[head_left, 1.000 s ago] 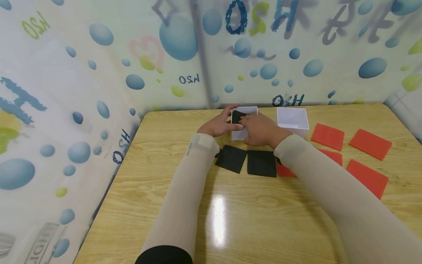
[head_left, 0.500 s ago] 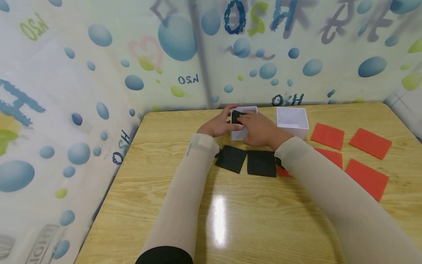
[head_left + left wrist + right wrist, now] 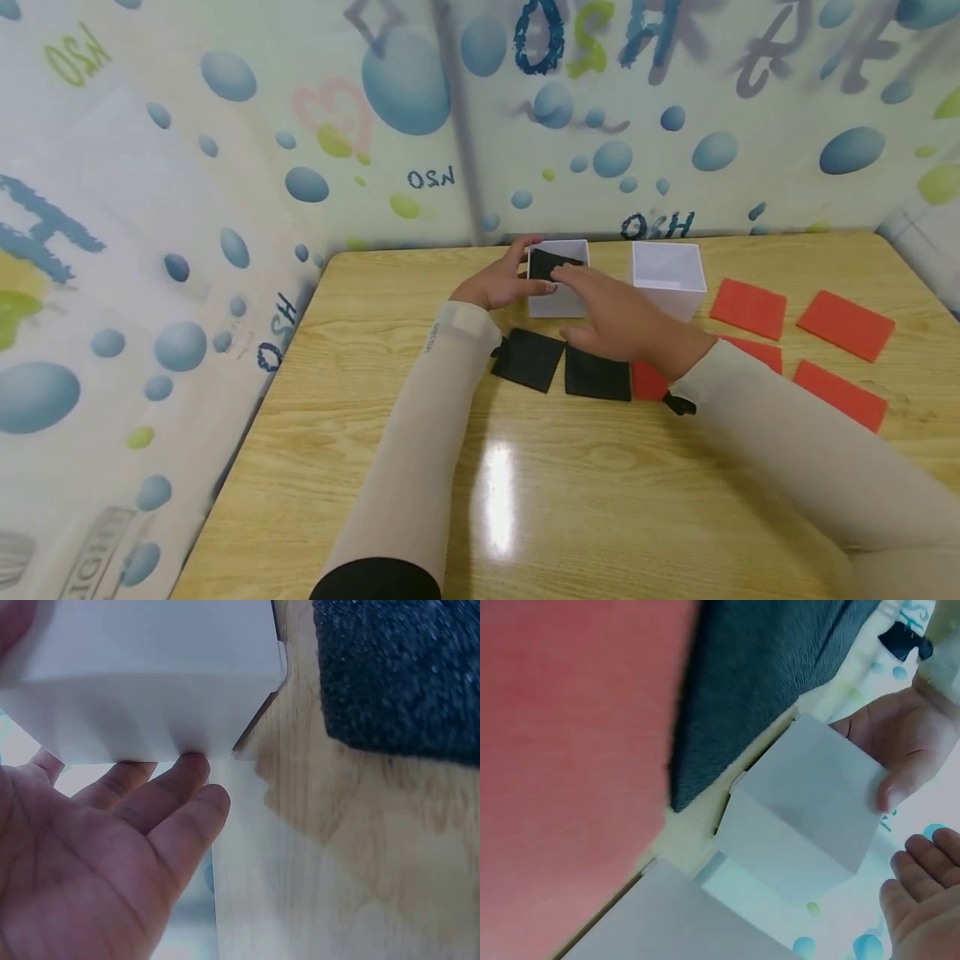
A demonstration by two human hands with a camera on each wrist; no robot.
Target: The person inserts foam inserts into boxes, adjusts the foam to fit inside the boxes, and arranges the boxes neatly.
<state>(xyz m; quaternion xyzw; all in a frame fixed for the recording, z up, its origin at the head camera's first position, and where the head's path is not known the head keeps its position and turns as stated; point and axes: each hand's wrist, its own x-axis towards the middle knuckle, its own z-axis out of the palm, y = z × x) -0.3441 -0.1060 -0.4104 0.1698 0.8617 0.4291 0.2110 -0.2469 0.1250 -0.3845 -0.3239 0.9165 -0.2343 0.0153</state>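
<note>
My left hand holds the left side of a small white box, its thumb across the front wall. In the left wrist view, the fingertips touch one wall of this white box. A black square sheet stands slanted inside, its upper part showing above the near wall. Over the box's near right rim hovers my right hand, fingers extended; whether they touch the black sheet cannot be told. Two fuzzy-surfaced black squares lie in front of the box, one partly under the right hand.
To the right stands a second open white box. Several red squares lie on the wooden table at the right, some partly covered by the right arm. A printed wall sheet rises behind the table's back edge.
My right hand has drawn back to the right and toward me from the box, and its fingers have straightened. More of the black sheet shows inside. The left hand keeps its place.
</note>
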